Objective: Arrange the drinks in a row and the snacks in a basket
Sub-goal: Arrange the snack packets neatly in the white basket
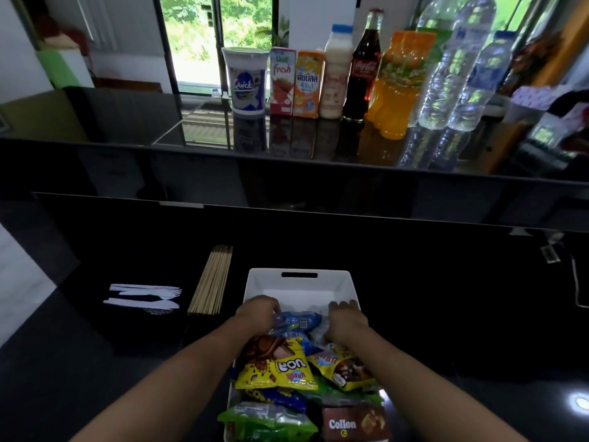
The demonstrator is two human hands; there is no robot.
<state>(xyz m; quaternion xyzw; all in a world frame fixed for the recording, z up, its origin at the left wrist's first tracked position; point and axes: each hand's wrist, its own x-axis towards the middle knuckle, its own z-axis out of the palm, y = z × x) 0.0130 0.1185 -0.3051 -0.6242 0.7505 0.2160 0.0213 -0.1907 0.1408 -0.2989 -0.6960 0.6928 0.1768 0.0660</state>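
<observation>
Now: blue pack (298,321) lies crosswise in basket (299,290), long axis left-right, between your hands. Left hand (258,309) curls round its left end; right hand (347,314) just beside, grip can't tell.

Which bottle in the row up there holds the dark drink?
The glass cola bottle, standing between the white milk bottle and the orange drink bottle; no other is dark.

We log the drinks upright in one touching row at the back: white foil-lidded cup (244,81), red carton (282,81), orange carton (307,84), white milk bottle (336,71), dark glass cola bottle (363,68), orange juice bottle (398,84), clear water bottles (452,65). The white rectangular plastic basket (299,290) in front holds piled snacks: blue foil packet (296,322), yellow chocolate packet (275,368), brown Collon box (353,424).
</observation>
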